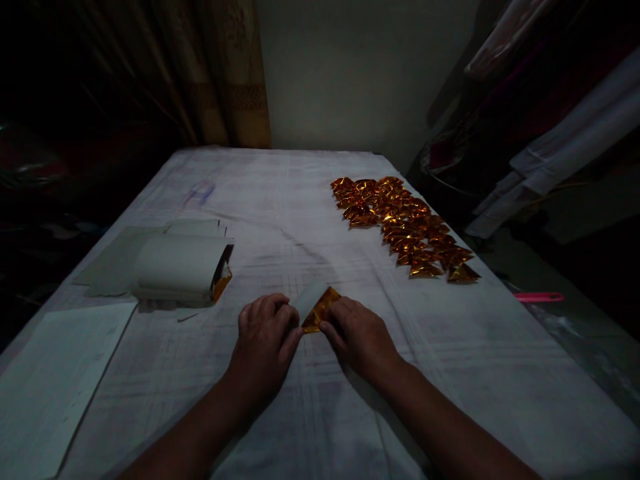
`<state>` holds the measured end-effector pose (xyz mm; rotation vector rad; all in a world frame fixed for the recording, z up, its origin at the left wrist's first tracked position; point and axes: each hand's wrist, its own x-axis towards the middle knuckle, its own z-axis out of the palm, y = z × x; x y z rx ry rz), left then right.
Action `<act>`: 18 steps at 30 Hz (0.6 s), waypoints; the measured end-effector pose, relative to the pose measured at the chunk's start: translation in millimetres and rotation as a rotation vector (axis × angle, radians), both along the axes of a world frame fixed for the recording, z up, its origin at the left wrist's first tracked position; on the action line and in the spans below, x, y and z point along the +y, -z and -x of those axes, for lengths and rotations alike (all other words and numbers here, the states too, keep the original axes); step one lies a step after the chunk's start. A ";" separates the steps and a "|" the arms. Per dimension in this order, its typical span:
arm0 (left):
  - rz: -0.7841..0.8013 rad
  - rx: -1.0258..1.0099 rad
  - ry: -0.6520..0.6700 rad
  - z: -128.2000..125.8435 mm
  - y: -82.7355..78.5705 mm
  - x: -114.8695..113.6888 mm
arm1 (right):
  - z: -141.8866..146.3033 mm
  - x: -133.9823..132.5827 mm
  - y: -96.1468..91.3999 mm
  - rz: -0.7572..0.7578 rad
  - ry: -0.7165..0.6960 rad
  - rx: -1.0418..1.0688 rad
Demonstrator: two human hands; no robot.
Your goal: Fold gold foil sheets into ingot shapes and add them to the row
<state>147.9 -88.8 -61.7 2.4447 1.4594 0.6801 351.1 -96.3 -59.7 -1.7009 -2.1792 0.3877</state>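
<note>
Between my hands, low over the cloth-covered table, is a sheet of gold foil paper (316, 313) with a pale back, partly folded over. My left hand (267, 333) pinches its left edge between thumb and fingers. At the sheet's right edge my right hand (357, 333) is closed on the gold side, thumb below and fingers above. To the left lies a stack of pale-backed paper (177, 263), curled over, with gold showing at its right end. Rows of folded gold foil pieces (400, 220) sit at the far right of the table.
A white printed sheet (65, 380) lies at the table's left front. The tablecloth (300, 200) has wrinkles and a blue stain. Past the right edge are a pink handle (539, 297) and hanging clothes (575, 127). A curtain (220, 73) hangs behind at the left.
</note>
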 end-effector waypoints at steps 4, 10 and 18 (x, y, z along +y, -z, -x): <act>-0.070 0.033 0.056 -2.2 -3.2 -1.0 | 1.1 -2.1 3.7 -0.029 -0.001 0.008; -0.074 0.037 0.085 -1.1 -4.5 -0.8 | -9.9 -0.4 16.0 -0.204 0.031 0.212; -0.141 0.146 0.213 -0.2 -16.3 10.4 | -14.1 6.9 17.8 -0.214 0.166 0.181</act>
